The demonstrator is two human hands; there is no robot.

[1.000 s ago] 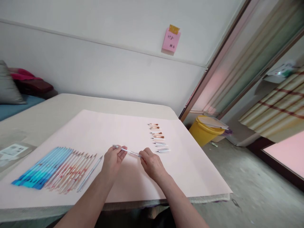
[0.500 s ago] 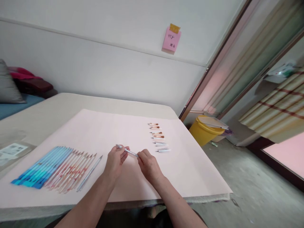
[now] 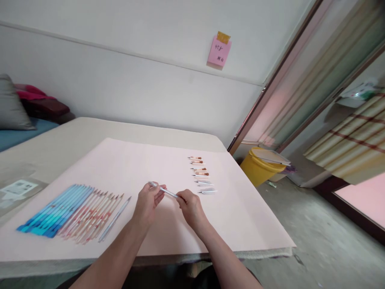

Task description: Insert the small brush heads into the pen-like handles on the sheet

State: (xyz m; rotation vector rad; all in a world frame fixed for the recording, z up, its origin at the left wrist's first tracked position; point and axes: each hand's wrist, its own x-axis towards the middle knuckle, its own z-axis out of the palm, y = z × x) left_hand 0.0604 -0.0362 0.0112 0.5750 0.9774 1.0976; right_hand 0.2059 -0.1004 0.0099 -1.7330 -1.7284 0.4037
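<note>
Nearest to you, your left grip is pinching a slim pale pen toward its upper end, with the fingers curling around it and the tip jutting out past the thumb, while your right grip is pinching its lower end, palm turned down. The pen is sloping down from left to right between the two grips, held over a pink sheet. You seem to be in a two-handed handling step; whether the pen is joined or parting at your right fingertips is not showing. The next move is probably calling for firm pinches at both ends, kept in line with the shaft so it is not bending. Left of your left grip, a couple of pale pens are lying closest, then red-marked sticks, then blue pens furthest out. Beyond and to the right of your right grip, short dark-tipped pieces are lying in a column, the farther ones with brown ends. Well left of both grips, a labelled packet is resting on the surface. Far right, a yellow bin is standing on the floor, and straight ahead a pink note is hanging on the wall.
</note>
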